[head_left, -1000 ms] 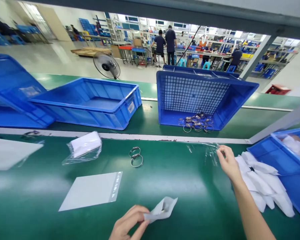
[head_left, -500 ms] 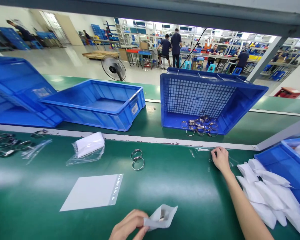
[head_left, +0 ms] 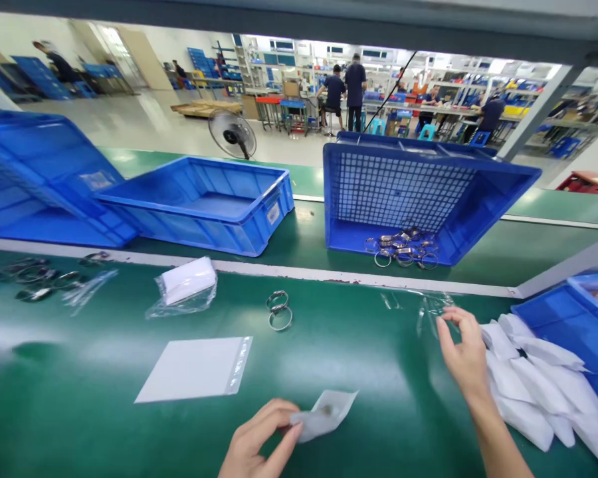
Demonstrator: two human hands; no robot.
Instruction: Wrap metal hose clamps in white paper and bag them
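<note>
My left hand pinches the near edge of a small white translucent bag, whose mouth gapes to the right. A small metallic thing shows blurred inside it. My right hand hovers over the right of the bench, thumb and fingers apart with nothing visible between them. Just beyond its fingertips lie clear plastic strips. Two metal hose clamps rest together in the middle. Left of them are a flat white bag with a clear printed edge and a white stack in clear plastic.
Filled white pouches are heaped on the right against a blue bin. A tilted blue crate holds several hose clamps. Another blue crate stands further left. More clamps lie at far left. People work in the background.
My right hand has drawn back from the plastic strips, toward me and rightward, and its fingers have spread. The bag stays in my left hand, its mouth slightly tilted. The view has shifted slightly.
</note>
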